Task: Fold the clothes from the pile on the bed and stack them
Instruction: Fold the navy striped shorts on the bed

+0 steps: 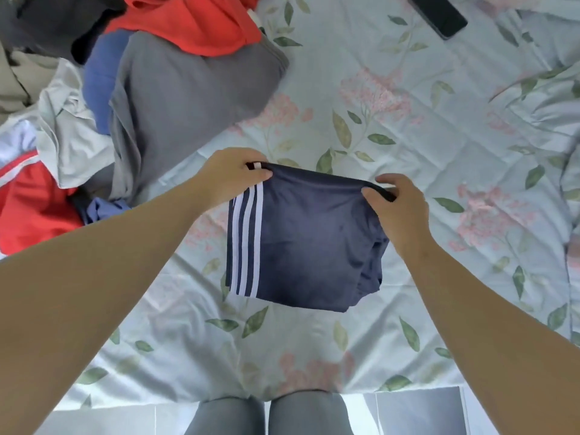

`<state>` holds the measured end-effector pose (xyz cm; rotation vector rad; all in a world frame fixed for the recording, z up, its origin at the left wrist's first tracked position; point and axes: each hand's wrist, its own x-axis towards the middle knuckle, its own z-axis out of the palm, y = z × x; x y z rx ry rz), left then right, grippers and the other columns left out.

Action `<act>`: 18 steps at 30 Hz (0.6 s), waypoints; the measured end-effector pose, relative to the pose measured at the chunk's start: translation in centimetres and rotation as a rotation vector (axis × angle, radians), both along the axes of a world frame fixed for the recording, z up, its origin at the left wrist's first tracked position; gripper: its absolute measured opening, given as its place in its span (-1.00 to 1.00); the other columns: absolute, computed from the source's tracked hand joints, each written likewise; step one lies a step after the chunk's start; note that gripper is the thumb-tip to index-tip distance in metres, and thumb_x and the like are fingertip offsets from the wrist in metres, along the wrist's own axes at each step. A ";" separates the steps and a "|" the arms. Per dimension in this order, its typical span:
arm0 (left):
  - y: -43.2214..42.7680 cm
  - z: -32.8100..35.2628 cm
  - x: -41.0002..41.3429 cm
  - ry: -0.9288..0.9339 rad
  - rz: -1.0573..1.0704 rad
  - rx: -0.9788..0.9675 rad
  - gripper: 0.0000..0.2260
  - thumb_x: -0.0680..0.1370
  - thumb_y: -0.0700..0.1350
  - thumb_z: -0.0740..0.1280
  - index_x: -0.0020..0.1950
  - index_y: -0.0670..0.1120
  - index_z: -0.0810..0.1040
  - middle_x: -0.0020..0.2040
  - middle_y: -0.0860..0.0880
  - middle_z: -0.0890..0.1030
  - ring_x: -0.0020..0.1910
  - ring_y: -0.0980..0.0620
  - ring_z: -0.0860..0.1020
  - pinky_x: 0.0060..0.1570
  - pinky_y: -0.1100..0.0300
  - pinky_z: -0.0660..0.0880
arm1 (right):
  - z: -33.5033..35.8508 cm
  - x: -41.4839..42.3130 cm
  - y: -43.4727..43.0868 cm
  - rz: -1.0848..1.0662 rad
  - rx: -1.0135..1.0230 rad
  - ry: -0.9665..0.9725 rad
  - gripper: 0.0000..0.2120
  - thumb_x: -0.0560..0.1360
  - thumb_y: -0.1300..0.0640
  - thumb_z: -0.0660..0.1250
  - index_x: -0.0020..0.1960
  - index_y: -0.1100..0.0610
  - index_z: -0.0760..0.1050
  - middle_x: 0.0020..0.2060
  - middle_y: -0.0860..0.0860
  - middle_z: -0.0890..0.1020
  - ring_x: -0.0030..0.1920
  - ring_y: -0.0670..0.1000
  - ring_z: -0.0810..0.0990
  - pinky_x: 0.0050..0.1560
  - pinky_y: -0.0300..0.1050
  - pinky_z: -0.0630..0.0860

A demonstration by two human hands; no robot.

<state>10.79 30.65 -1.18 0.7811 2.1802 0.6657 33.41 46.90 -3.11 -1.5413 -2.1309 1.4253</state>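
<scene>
Grey leggings (pixel 232 416) cover our 2 knees, nearest of all. Just beyond, we hold 1 pair of navy shorts (pixel 307 243), with 3 white stripes (pixel 246 240) down one side, hanging above the floral sheet (pixel 408 120). Our left hand (pixel 229 177) pinches the top edge at the striped corner. Our right hand (pixel 401 208) pinches the opposite corner, thumb in front. Holding both corners probably lets the cloth hang straight, ready to be laid flat and folded. Farther off on the left lies the pile (pixel 157 89) of unfolded clothes: at least 2 red pieces, 1 grey and 1 blue, the rest too tangled to count. Farthest away, 1 phone (pixel 437 14) rests on the sheet.
</scene>
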 end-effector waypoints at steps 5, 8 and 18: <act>-0.5 -6.1 2.1 -0.186 0.346 -0.011 -0.22 0.45 0.08 0.44 0.53 0.08 0.04 0.50 0.01 0.15 0.45 0.00 0.19 0.39 0.04 0.22 | -4.9 0.2 -1.2 -0.222 -0.269 -0.021 -0.22 0.44 -0.13 0.39 0.51 -0.11 0.03 0.37 -0.09 0.30 0.24 -0.06 0.38 0.17 -0.14 0.38; -2.8 -9.2 4.9 -0.232 0.466 -0.219 -0.05 0.38 0.12 0.48 0.55 0.03 -0.09 0.54 -0.06 0.06 0.49 -0.08 0.14 0.38 -0.04 0.19 | -7.6 1.9 -3.1 -0.176 -0.354 -0.226 -0.13 0.39 -0.13 0.44 0.52 -0.03 0.01 0.44 0.02 0.27 0.39 0.15 0.32 0.35 0.17 0.32; -3.0 -8.6 5.3 0.073 0.571 0.171 -0.82 0.51 0.00 0.33 0.10 0.15 0.47 -0.19 0.43 0.52 -0.18 0.46 0.48 -0.29 0.58 0.35 | -7.7 1.4 -4.2 -0.253 -0.076 -0.013 -0.83 0.52 0.03 0.29 -0.20 0.05 0.39 -0.40 -0.16 0.46 -0.38 -0.20 0.41 -0.25 -0.22 0.38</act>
